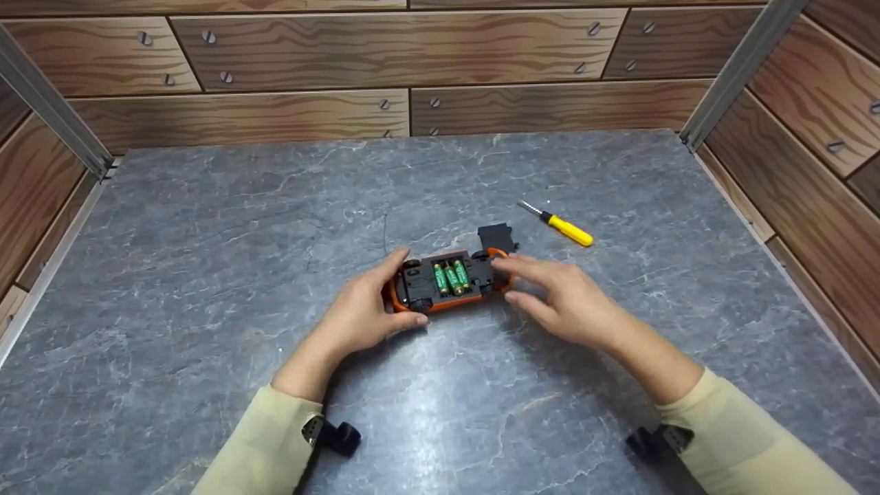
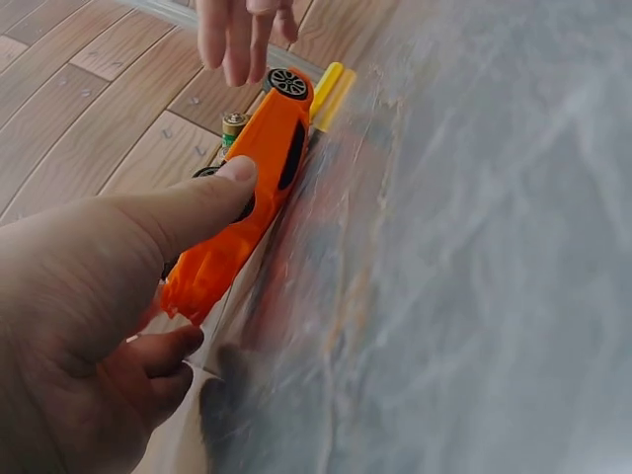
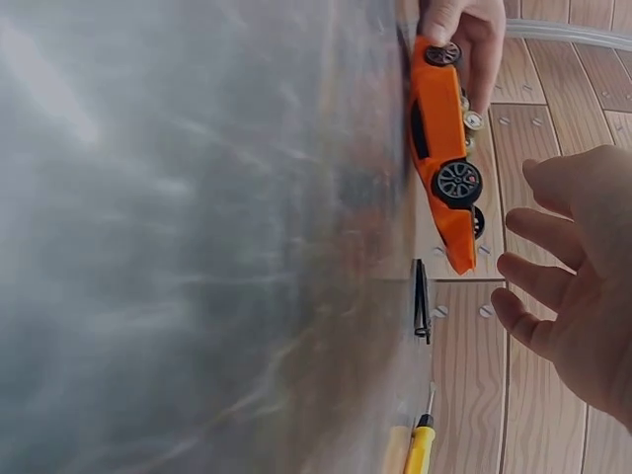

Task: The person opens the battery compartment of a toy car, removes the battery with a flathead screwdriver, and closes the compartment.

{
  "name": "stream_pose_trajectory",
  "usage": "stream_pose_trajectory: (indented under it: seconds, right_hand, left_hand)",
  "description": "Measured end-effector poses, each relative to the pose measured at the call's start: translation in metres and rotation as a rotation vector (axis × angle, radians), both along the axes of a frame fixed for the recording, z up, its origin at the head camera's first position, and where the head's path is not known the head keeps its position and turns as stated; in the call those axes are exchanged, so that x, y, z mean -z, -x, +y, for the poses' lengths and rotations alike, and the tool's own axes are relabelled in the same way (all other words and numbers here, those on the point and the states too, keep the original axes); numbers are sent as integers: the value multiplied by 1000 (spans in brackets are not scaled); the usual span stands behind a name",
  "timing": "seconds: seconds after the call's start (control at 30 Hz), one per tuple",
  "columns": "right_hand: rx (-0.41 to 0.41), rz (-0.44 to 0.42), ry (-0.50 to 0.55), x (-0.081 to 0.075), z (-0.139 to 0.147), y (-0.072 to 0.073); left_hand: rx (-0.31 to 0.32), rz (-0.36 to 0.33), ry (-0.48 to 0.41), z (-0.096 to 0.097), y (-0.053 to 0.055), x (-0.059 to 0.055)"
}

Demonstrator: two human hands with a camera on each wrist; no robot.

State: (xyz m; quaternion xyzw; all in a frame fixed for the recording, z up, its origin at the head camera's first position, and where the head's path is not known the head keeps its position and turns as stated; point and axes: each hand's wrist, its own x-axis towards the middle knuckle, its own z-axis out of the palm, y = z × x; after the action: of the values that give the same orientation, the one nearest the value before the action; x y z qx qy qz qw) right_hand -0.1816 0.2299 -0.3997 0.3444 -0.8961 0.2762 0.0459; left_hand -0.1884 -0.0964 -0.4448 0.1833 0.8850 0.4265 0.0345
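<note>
An orange toy car (image 1: 419, 287) lies upside down on the table, its black underside facing up. Several green batteries (image 1: 451, 278) sit side by side in its uncovered battery compartment. My left hand (image 1: 361, 306) grips one end of the car, thumb along the near side and fingers round the far side. At the other end, my right hand (image 1: 574, 302) hovers with fingers spread and loosely bent. In the right wrist view, a gap shows between that right hand (image 3: 583, 267) and the car (image 3: 439, 109), and nothing is in it.
Just beyond the car's right end lies a black battery cover (image 1: 496, 237). A yellow-handled screwdriver (image 1: 570, 230) rests farther right, tip pointing up and left. Wood-patterned panels (image 1: 399, 51) border the grey marbled table (image 1: 227, 220) at the back and sides.
</note>
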Motion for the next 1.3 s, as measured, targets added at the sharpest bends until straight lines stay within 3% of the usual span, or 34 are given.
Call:
stream_pose_trajectory:
  seconds: [0.2,0.6,0.87,1.3]
  right_hand:
    - [26,-48,44,-5,-13,23]
    - [-3,-213,-131,-15,-33,54]
    - [-47,-235,-218,-19,-44,62]
    - [-97,-234,-245,-21,-50,67]
  left_hand:
    - [-15,7,-11,-1,1,4]
    - [-25,14,-72,-1,5,10]
    - [-31,18,-79,-2,5,11]
    - [-42,22,-61,-3,6,12]
